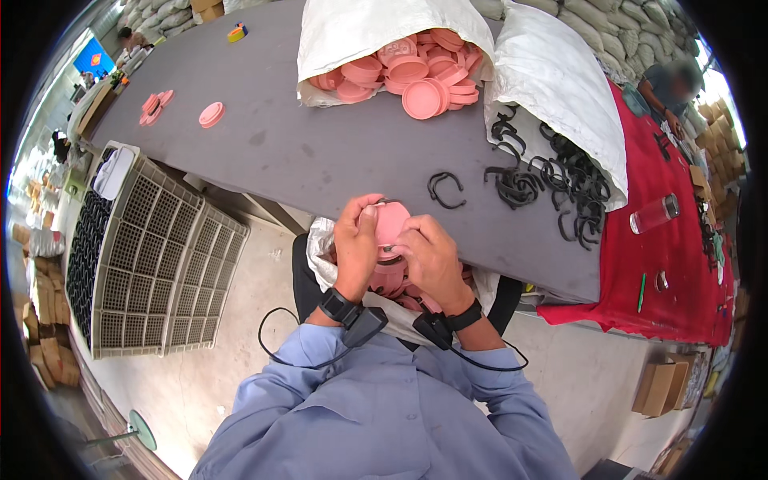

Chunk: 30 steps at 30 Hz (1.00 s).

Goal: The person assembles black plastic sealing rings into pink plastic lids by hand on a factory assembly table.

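Note:
Between my two hands, above my lap, is a pink round lid [390, 222]. My left hand [357, 240] is closed on its left side, the thumb lying over its face. On the opposite edge my right hand [428, 254] grips it with bent fingers. Dark bits show along the lid's upper and lower edge, perhaps a black curved piece, mostly covered by my fingers. Below, a white sack [322, 244] on my lap holds more pink pieces [388, 278]. A loose black curved clip [446, 190] lies on the grey table just beyond my right hand.
Pink lids [424, 98] spill from a white sack [344, 36] on the grey table [264, 96]. Another sack [552, 72] spills black clips [516, 186]. Several pink lids [211, 114] lie left. A plastic crate [152, 256] stands left; a red cloth [616, 272] and a person [672, 84] are right.

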Available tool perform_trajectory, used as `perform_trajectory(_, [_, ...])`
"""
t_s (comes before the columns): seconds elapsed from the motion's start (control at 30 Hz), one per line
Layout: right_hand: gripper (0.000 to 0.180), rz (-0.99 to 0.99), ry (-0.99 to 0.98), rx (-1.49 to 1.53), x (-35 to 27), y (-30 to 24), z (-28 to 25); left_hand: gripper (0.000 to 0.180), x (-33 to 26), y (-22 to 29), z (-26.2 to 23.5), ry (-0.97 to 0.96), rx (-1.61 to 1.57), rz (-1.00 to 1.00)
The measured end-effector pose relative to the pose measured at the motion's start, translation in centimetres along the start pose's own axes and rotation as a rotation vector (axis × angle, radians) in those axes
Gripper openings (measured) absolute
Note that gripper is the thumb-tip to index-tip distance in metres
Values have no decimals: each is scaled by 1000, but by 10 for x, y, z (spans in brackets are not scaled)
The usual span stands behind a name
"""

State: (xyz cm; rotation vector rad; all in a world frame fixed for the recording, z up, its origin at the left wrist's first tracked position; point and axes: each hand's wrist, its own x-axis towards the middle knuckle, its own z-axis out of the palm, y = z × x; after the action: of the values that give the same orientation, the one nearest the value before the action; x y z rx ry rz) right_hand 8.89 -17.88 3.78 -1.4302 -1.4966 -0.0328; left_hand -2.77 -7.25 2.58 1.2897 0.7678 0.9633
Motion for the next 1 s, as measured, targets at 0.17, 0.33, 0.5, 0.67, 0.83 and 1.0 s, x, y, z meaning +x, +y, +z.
perform_trajectory(0.17, [31,266,-7,222,-17,3,2,29,-21,-9,-12,5,21,11])
perform_trajectory(0.33, [44,718,34,852,-68,2,33,37,-52,-13,-31,-71,47,44])
perform_trajectory(0.5, [47,601,-158,252,-87,-26,40,36,-74,-54,-54,-75,180,-55])
perform_trajectory(0.67, [57,392,-252,49,-103,-28,52,44,-80,-87,-51,-150,307,122])
perform_trajectory(0.83, [60,251,-206,-31,-90,-29,33,71,-68,-52,-60,-356,-249,-475])
perform_trajectory(1.0, [60,307,-487,-352,-105,-21,44,85,-80,-67,-55,-374,-244,-553])
